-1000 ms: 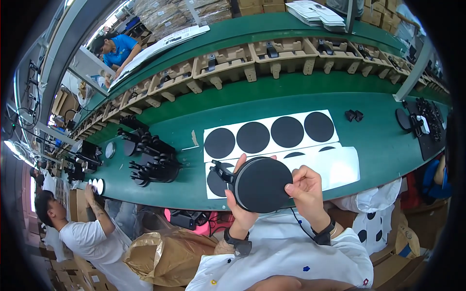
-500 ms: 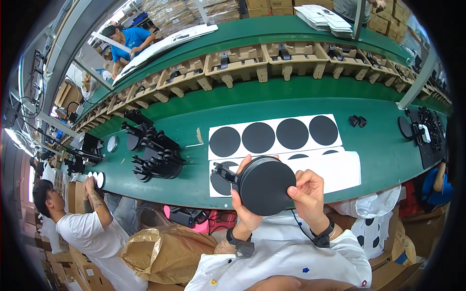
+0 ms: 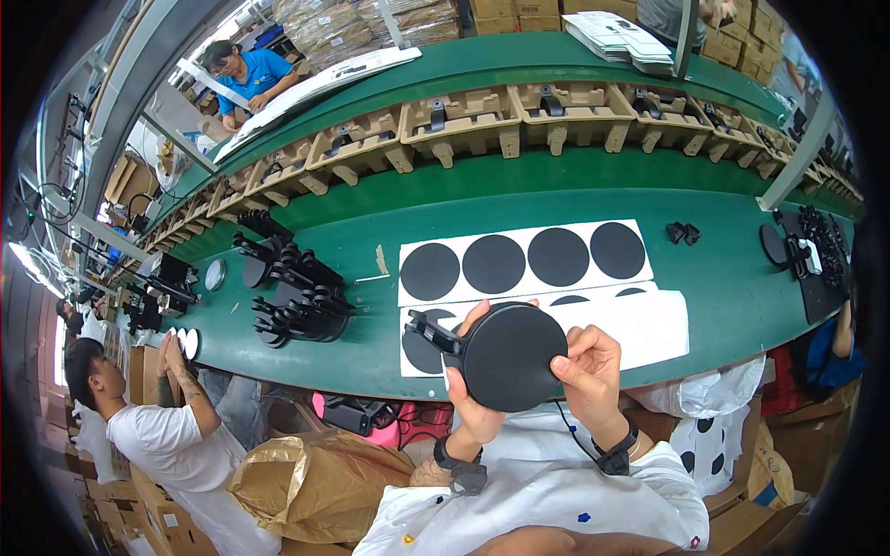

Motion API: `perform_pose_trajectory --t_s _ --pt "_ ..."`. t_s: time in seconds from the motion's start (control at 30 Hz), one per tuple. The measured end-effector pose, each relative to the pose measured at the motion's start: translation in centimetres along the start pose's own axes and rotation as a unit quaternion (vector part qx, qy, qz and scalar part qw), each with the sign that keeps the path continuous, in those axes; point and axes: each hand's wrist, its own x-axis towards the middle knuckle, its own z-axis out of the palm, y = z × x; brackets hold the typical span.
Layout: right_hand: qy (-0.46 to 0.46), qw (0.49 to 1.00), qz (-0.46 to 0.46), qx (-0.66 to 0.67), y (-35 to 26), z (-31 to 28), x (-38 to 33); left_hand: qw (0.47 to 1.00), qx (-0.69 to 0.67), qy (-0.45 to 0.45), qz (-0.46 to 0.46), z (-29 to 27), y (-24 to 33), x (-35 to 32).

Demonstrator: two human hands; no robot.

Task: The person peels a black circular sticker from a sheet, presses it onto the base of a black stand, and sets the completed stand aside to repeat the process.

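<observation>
A flat black round base (image 3: 515, 360) with a jointed black arm (image 3: 431, 332) sticking out at its left is held up over the table's near edge. My left hand (image 3: 473, 410) wraps round its left side and underside, some fingers hidden behind it. At the right rim, my right hand (image 3: 593, 375) is closed, thumb pressed on the base's edge and fingers bent. Behind lies a white sheet (image 3: 405, 295) bearing a row of black round pads (image 3: 493, 262). A second sheet (image 3: 654, 334), partly folded over its pads, lies nearer and partly under my hands.
Clustered black bases with arms (image 3: 301, 292) stand on the green table (image 3: 371, 222) to the left. Small black parts (image 3: 683, 232) and a dark tray (image 3: 820, 264) of parts lie right. Cardboard trays (image 3: 461, 130) line the far side. A co-worker (image 3: 167, 435) sits at left.
The black base has tipped slightly to face up more squarely, my grip staying about the same. The cardboard trays have shifted a little to the right.
</observation>
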Motion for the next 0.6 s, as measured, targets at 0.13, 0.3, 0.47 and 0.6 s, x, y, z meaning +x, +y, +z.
perform_pose_trajectory --t_s 0.13,0.3,0.47,0.6 --pt "-0.002 1.000 0.000 -0.016 -0.5 0.1 -0.2 1.000 -0.004 -0.020 -0.003 0.2 0.0 0.1" --pt "0.005 0.998 0.018 -0.054 -0.7 0.3 -0.3 0.997 -0.037 -0.066 0.007 0.7 0.3 0.2" --pt "-0.005 0.995 0.020 -0.098 -0.9 0.2 -0.1 0.997 -0.060 -0.037 -0.009 1.0 0.2 0.1" --pt "-0.020 0.951 0.028 -0.308 -2.3 0.4 0.6 0.999 -0.034 -0.019 0.010 1.0 -0.1 -0.1"
